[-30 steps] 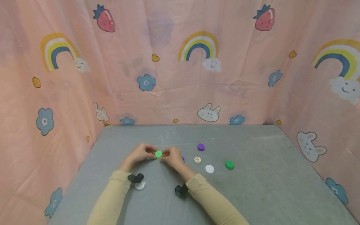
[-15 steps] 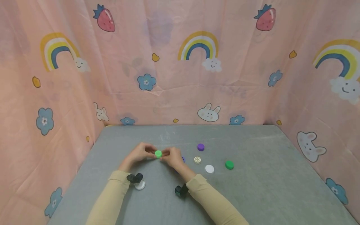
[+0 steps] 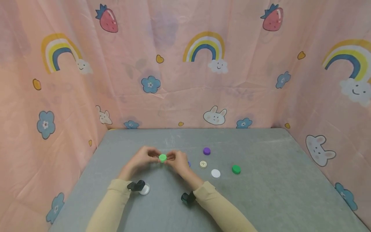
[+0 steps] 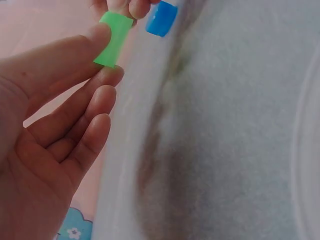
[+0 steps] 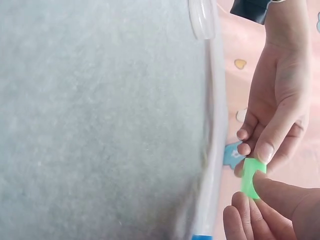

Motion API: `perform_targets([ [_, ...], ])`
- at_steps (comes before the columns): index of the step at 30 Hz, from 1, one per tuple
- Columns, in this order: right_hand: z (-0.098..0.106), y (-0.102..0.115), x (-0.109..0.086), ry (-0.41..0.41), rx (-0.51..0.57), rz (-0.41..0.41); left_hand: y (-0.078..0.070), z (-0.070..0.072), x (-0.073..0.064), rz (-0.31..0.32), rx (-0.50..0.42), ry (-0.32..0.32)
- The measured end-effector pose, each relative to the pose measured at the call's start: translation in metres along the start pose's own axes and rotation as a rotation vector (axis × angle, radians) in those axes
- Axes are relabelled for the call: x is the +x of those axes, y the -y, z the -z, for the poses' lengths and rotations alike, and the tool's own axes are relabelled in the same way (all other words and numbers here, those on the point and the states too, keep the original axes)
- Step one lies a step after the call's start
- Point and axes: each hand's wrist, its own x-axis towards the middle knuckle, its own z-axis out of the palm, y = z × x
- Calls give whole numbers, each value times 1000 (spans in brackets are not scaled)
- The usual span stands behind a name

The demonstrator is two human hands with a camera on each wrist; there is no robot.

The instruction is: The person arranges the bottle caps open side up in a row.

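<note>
A light green bottle cap (image 3: 162,158) is held slightly above the table between both hands. My left hand (image 3: 143,158) pinches its left side with thumb and fingers; in the left wrist view the thumb lies over the cap (image 4: 114,40) and the other fingers curve loosely below. My right hand (image 3: 178,160) pinches the opposite side; the right wrist view has its thumb on the cap (image 5: 250,177). Partly behind the right hand lies a blue-purple cap (image 3: 189,164), which looks blue in the left wrist view (image 4: 161,19).
Right of the hands lie a purple cap (image 3: 206,151), a cream patterned disc (image 3: 203,164), a white disc (image 3: 215,173) and a dark green cap (image 3: 236,169). A clear-white round lid (image 3: 144,189) sits by the left wrist. A printed pink curtain (image 3: 174,96) surrounds the grey table (image 3: 275,193).
Both hands keep their pinch on the light green bottle cap, which has shifted only slightly. The left wrist and forearm have drifted a little left, uncovering more of the clear-white lid.
</note>
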Motion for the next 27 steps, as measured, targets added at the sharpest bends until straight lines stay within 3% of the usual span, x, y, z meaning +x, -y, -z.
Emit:
perform_targets([
  [7, 7, 5, -7, -4, 4, 7, -11, 0, -7, -33, 7, -6],
  [14, 13, 7, -16, 3, 0, 52, -37, 0, -23, -115, -4, -8],
  [22, 19, 4, -27, 15, 31, 124, -17, -11, -20, -157, 22, -2],
  [27, 23, 4, -35, 32, 34, 131, -15, -16, -23, -185, 10, 3],
])
